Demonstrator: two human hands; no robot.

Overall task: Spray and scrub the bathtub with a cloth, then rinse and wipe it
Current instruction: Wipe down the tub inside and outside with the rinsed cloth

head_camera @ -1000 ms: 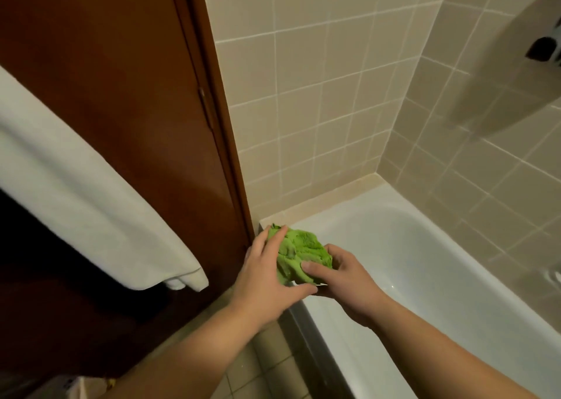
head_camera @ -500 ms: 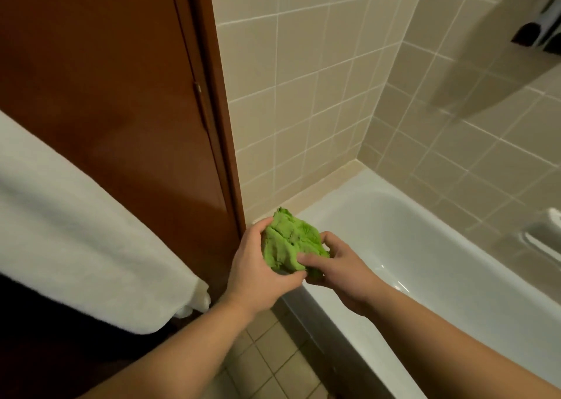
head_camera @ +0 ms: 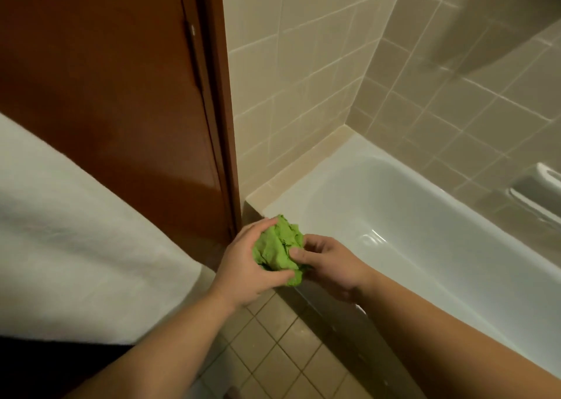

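Both hands hold the green cloth (head_camera: pixel 277 247) bunched up, low in the middle of the frame, just over the near edge of the bathtub (head_camera: pixel 425 216). The left hand (head_camera: pixel 246 265) cups it from the side, and the right hand (head_camera: pixel 326 262) pinches it with thumb and fingers (head_camera: pixel 296 251). A moment ago the cloth looked looser; now it is squeezed tighter. It seems ready for scrubbing. A white towel (head_camera: pixel 76 231) hangs at the left.

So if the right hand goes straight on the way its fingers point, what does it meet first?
The right hand points left, into the green cloth it pinches; just behind that is the left hand, probably next.
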